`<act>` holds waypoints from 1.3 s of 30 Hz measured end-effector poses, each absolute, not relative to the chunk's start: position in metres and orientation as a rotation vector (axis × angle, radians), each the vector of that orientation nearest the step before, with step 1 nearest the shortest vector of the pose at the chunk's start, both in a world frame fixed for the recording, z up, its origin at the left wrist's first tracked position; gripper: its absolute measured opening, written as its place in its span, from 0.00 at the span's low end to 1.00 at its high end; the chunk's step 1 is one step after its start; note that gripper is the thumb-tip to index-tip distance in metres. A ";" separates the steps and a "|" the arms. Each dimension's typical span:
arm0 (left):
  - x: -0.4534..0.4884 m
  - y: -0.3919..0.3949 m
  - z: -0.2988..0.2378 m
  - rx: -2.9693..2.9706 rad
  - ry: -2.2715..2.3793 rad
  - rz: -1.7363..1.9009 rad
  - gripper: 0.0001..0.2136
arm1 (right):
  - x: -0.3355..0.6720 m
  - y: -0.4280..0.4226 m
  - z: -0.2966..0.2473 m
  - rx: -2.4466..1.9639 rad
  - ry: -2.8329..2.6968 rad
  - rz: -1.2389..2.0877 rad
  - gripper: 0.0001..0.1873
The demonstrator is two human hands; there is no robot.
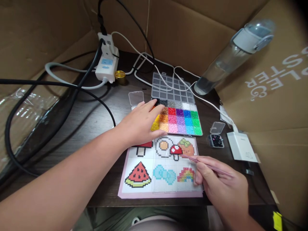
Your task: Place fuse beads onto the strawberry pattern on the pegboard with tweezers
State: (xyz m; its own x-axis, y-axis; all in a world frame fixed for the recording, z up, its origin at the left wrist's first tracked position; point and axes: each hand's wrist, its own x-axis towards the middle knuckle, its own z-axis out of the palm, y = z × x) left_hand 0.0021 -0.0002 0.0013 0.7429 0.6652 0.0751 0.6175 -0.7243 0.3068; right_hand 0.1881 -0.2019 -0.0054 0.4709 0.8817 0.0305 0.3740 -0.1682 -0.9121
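Note:
My right hand [218,184] grips pink tweezers [207,165], their tips at a small red-and-white mushroom [176,150] of beads on a clear pegboard [166,187]. Pattern pictures show through the board: a fried egg, a persimmon, a blue bow and a rainbow. The pattern sheet [138,175] under it has a watermelon slice at the left. My left hand [141,123] reaches over the left side of a bead box [202,130], fingers apart, fingertips by the black and brown beads. It covers part of the yellow and orange compartments. Whether it touches beads is hard to tell.
A small clear case [216,141] of dark beads lies right of the box, near a white charger [241,146]. A tilted-looking water bottle [221,61] stands at the back right. Cables, a power strip [106,65] and a gold tin [120,76] are at the back left.

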 end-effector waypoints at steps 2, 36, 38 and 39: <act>0.002 0.000 0.001 2.685 1.006 0.258 0.39 | 0.187 -0.202 -0.008 -1.766 -1.090 0.630 0.07; 0.003 0.001 0.002 2.689 0.989 0.262 0.38 | 0.186 -0.203 -0.011 -1.710 -1.201 0.619 0.09; 0.003 0.001 0.002 2.685 0.983 0.266 0.38 | 0.186 -0.203 -0.011 -1.720 -1.191 0.620 0.09; 0.003 0.001 0.002 2.684 0.980 0.267 0.38 | 0.185 -0.203 -0.011 -1.723 -1.189 0.621 0.09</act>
